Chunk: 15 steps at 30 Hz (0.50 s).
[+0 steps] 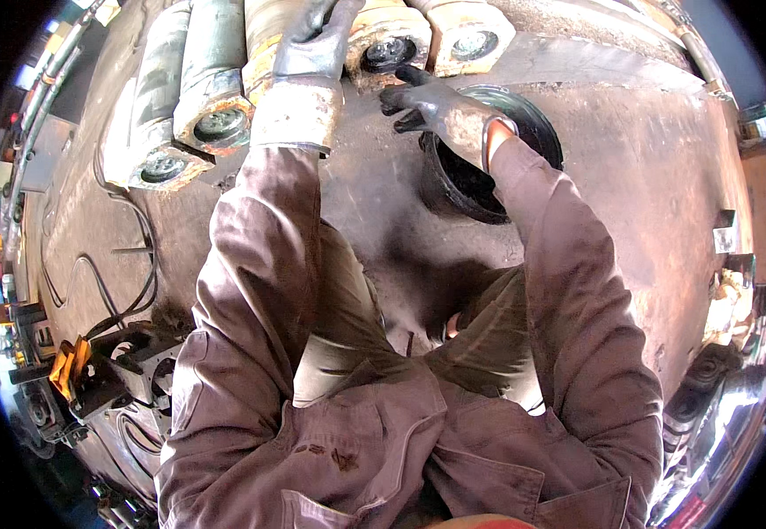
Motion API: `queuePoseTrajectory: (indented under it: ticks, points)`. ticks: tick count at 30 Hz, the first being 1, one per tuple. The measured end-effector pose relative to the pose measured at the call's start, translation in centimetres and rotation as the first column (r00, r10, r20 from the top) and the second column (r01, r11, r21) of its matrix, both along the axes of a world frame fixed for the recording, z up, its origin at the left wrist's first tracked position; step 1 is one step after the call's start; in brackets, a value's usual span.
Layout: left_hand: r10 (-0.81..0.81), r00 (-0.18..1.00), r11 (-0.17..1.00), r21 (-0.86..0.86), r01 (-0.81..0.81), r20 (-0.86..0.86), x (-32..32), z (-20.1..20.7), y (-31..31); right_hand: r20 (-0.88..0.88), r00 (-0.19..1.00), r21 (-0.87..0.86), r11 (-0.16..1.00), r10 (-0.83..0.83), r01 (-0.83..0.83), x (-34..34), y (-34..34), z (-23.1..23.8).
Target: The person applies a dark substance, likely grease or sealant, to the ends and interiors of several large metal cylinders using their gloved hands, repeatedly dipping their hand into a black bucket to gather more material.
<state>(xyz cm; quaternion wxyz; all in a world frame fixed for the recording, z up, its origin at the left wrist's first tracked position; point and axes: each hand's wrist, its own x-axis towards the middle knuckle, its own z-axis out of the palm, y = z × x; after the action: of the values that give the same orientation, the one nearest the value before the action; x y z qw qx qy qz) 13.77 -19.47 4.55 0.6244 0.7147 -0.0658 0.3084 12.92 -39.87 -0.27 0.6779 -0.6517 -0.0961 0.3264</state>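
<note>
Several thick metal cylinders with worn, rusty, angular ends lie side by side; one greenish cylinder [211, 66] is left of my hands. My left hand [314, 48], in a grey work glove with a pale cuff, reaches over the row. Its fingers run up to the top edge of the view, so their grip does not show. My right hand [436, 106], in a matching dark-fingered glove, has its fingers spread and holds nothing. It hovers beside the cylinder end with a dark round recess [389, 53], and partly covers a round black tub [541, 128].
Underfoot is a stained brown floor [638, 212]. A dark cable [149, 256] curls across it at left, near a metal bracket assembly with an orange part [70, 366]. A flat metal strip [594, 63] runs behind the tub. Cluttered equipment lines both sides.
</note>
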Motion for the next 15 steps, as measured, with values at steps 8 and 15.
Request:
queuePoseTrajectory:
  ticks: [8,15]
  points:
    - [-0.117,0.991,0.986,-0.124,0.108,-0.068,-0.7,-1.1,-0.3,0.055,0.998,-0.120,0.993,0.013,-0.007,-1.9,-1.9,0.2]
    - [0.074,0.993,0.986,0.157,-0.059,-0.093,-0.3,-2.6,0.4,0.183,0.983,-0.188,0.982,0.026,0.009,0.4,-1.7,-1.2]
